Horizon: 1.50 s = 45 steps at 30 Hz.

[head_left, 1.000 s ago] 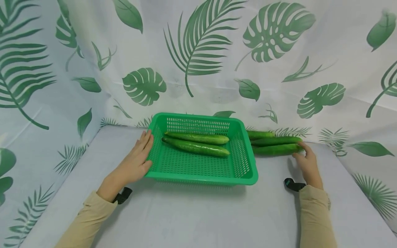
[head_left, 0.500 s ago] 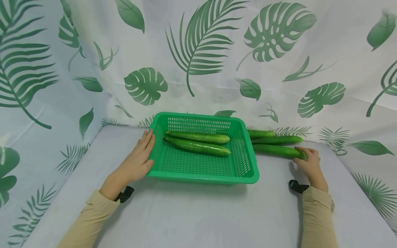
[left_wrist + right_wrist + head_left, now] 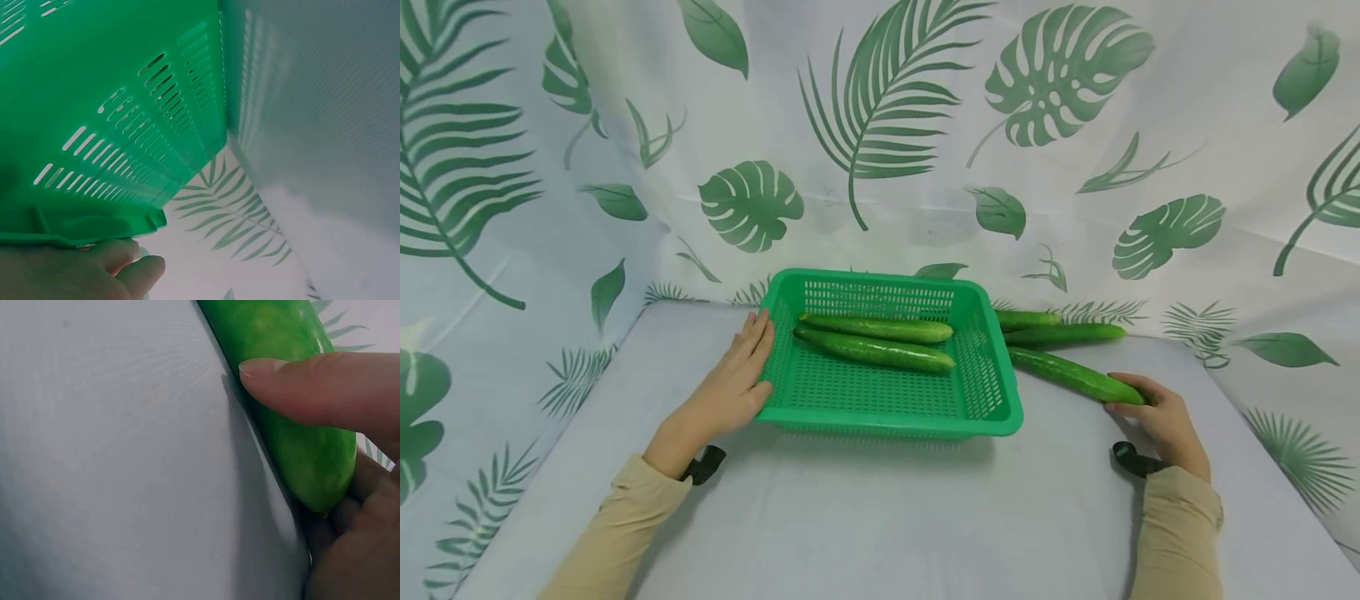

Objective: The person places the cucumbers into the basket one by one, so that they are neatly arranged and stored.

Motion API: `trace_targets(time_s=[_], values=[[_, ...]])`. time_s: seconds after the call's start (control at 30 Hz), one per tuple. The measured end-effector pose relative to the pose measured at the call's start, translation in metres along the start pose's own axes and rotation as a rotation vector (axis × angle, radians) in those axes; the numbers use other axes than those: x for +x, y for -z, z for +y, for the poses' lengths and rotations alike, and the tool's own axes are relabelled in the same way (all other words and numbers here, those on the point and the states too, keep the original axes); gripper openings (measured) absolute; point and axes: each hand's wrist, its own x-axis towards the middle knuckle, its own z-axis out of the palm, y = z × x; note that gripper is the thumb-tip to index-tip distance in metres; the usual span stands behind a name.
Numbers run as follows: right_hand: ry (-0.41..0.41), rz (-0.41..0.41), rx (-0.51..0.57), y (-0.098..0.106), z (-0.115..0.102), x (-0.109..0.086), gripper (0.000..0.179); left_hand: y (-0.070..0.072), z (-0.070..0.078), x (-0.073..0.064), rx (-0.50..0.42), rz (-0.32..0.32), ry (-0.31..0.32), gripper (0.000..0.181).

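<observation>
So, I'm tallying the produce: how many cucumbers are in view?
5. In the basket: a back cucumber and a front cucumber. To its right: a rear cucumber, a middle cucumber and a near cucumber, its end in the right hand. Others may hide behind the basket.

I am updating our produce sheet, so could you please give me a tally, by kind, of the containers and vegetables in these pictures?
Green plastic basket with slotted sides: 1
Long green cucumbers: 5 in view (2 inside the basket, 3 outside it to the right)
Total: 6
</observation>
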Motion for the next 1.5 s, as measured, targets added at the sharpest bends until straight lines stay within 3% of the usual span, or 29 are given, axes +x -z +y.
trace_targets(time_s=[0.4, 0.5, 0.67, 0.9, 1.03, 1.17, 1.3, 1.5], values=[[0.004, 0.026, -0.024, 0.008, 0.000, -0.003, 0.069, 0.002, -0.001, 0.000, 0.004, -0.005, 0.017, 0.073], [0.014, 0.029, 0.083, 0.015, 0.001, -0.008, 0.064, 0.002, -0.002, -0.001, 0.011, 0.001, 0.024, 0.073], [0.046, 0.016, 0.405, 0.027, -0.002, -0.016, 0.057, 0.002, -0.002, 0.001, 0.023, -0.001, 0.030, 0.072], [0.087, 0.043, 0.469, 0.040, -0.018, -0.028, 0.056, 0.002, -0.002, 0.005, 0.033, -0.013, 0.043, 0.071], [0.108, 0.149, 0.573, 0.047, -0.036, -0.037, 0.054, 0.000, -0.002, 0.007, 0.028, -0.016, 0.037, 0.072], [0.215, 0.274, 0.728, 0.049, -0.055, -0.043, 0.055, -0.001, -0.003, 0.009, 0.024, -0.004, 0.025, 0.072], [0.292, 0.345, 0.848, 0.046, -0.075, -0.046, 0.056, -0.003, -0.003, 0.010, 0.018, 0.002, 0.023, 0.072], [0.375, 0.332, 0.968, 0.033, -0.113, -0.047, 0.054, -0.004, 0.000, 0.010, -0.009, -0.001, 0.037, 0.072]])
